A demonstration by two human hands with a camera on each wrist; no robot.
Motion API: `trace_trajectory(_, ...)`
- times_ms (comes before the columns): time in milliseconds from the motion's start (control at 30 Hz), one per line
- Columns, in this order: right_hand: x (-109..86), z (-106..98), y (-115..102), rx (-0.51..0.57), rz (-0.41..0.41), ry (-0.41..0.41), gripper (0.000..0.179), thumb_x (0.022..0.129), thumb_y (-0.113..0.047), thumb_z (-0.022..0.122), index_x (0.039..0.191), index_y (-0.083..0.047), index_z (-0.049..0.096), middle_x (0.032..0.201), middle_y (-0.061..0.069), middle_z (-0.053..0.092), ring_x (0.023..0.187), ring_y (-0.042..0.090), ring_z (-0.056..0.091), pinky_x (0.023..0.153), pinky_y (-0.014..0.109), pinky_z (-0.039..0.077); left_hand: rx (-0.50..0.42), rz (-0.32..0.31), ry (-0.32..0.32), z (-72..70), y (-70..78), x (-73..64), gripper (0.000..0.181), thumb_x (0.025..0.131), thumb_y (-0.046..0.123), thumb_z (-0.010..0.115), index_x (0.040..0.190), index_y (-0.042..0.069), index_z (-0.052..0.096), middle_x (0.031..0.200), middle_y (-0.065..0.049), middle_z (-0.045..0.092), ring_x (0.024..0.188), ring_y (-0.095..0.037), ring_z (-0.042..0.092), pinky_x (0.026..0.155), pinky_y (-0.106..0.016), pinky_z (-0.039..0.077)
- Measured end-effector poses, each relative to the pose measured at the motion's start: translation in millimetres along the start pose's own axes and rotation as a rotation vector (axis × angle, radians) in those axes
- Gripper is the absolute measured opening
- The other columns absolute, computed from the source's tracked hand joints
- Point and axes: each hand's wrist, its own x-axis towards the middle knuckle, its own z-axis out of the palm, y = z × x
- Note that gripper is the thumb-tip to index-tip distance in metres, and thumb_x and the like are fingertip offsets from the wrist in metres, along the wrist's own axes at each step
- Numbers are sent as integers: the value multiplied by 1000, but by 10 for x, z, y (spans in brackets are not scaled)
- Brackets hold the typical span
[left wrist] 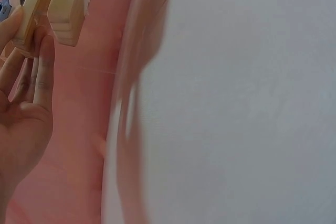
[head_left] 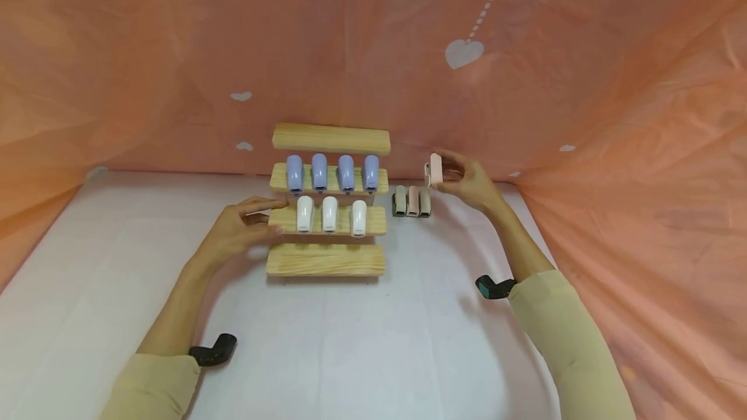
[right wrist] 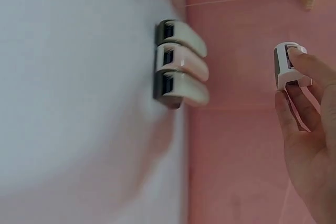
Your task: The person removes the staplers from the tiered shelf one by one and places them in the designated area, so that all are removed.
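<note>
My left hand [head_left: 235, 231] grips the left end of a tiered wooden rack [head_left: 373, 220], at its second-lowest board. In the left wrist view the thumb lies on that board [left wrist: 35, 11] and the fingers reach under it. Three small white staplers [head_left: 329, 214] stand on this board, and several lavender ones [head_left: 346, 174] line the board above. To the right of the rack, my right hand [head_left: 477, 188] pinches a small pale pink and white stapler [right wrist: 282, 74], raised above the table. Just below it stand three more staplers side by side, a pink one [head_left: 413, 201] between two grey-beige ones.
The rack's top board [head_left: 331, 139] and lowest board [head_left: 325, 260] carry no staplers. A white cloth covers the table [head_left: 350, 349]. Behind and at both sides hangs an orange-pink sheet [head_left: 350, 37] with white hearts.
</note>
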Motion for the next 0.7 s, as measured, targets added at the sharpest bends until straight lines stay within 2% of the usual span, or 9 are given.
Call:
trace_trajectory(167, -71, -12, 133, -42, 15, 13, 70, 82, 12, 73, 146, 3, 45, 140, 23, 51, 126, 37, 51, 100, 28, 48, -21, -15, -13, -11, 12, -6, 52, 86, 10, 79, 134, 3, 61, 130, -15, 56, 100, -14, 64, 87, -20, 54)
trace_trajectory(300, -124, -24, 223, -72, 49, 27, 70, 82, 13, 72, 145, 3, 44, 140, 24, 51, 128, 38, 51, 101, 28, 47, -5, -18, -10, -7, 7, 1, 52, 86, 12, 79, 134, 4, 62, 130, -15, 56, 102, -16, 64, 87, -19, 53)
trace_trajectory(467, -174, -31, 288, -30, 56, 22, 69, 81, 19, 69, 144, 10, 41, 137, 31, 50, 128, 44, 49, 109, 41, 43, 16, -12, -7, -8, -12, 17, 52, 86, 14, 80, 134, 6, 63, 129, -13, 57, 105, -18, 64, 89, -19, 53)
trace_trajectory(700, -203, -24, 554, -48, 71, 22, 71, 82, 18, 70, 145, 12, 39, 137, 34, 49, 126, 46, 50, 104, 37, 47, 17, -10, 1, -20, -48, 7, 51, 85, 14, 80, 133, 8, 64, 125, -10, 58, 105, -17, 63, 90, -20, 53)
